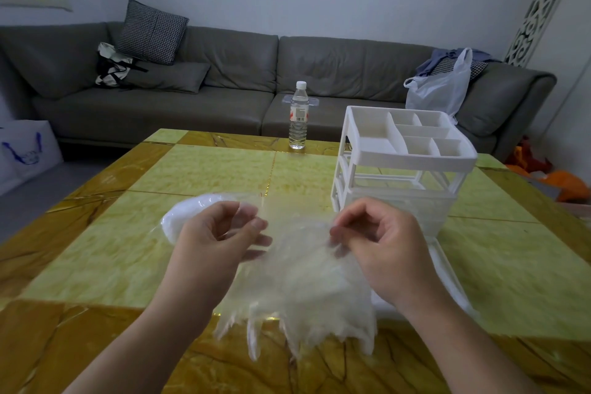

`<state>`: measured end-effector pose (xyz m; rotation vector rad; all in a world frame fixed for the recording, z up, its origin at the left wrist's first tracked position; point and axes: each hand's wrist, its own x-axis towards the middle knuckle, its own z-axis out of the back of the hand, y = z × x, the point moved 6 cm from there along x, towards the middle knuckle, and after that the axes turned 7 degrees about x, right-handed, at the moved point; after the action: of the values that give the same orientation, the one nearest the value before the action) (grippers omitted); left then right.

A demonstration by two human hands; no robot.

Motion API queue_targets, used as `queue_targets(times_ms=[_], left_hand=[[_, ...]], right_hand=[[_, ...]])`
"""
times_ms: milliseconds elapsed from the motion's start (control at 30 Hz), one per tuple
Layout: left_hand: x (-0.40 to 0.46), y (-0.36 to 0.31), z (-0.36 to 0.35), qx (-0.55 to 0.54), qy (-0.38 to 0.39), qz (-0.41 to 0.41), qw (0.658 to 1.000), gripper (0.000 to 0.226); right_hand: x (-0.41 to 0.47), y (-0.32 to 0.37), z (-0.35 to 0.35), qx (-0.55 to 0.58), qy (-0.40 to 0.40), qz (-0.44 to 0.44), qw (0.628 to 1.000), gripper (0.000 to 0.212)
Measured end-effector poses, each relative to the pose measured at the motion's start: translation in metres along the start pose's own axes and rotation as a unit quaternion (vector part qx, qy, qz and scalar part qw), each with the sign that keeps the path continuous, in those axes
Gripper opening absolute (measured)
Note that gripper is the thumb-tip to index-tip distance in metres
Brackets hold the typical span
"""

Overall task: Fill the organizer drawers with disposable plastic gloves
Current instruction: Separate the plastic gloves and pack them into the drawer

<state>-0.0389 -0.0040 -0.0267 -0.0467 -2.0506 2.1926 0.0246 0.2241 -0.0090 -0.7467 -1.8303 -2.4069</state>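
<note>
Both hands hold a bunch of thin clear gloves [297,281] up over the bench [198,176]. The left hand [220,233] pinches the top edge of the plastic between thumb and fingers, and the right hand [377,240] does the same just across from it, so each grip is closed on the gloves. The bunch hangs below and between the two grips, its finger ends trailing down toward the near edge of the bench. Motion blur makes it hard to say how many gloves are in the bunch; it looks like several.

The white organizer [403,150] stands just beyond the right grip, its divided top tray bare. A pulled-out drawer [447,278] seems to lie under and to the outer side of the right wrist, though the arm hides most of it. A soft white heap, probably the glove pack [182,217], lies behind the left grip.

To do this step well, the person should gather the loose fingers into a compact fold before lowering, keep both pinches light so the film does not tear, and press the bundle flat in the drawer so it slides shut cleanly.
</note>
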Motion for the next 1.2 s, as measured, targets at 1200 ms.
queue_targets(times_ms=[1200], left_hand=[[-0.001, 0.011, -0.013, -0.028, 0.215, 0.019, 0.976, 0.035]], right_hand=[[0.002, -0.033, -0.009, 0.338, 0.012, -0.187, 0.923, 0.016]])
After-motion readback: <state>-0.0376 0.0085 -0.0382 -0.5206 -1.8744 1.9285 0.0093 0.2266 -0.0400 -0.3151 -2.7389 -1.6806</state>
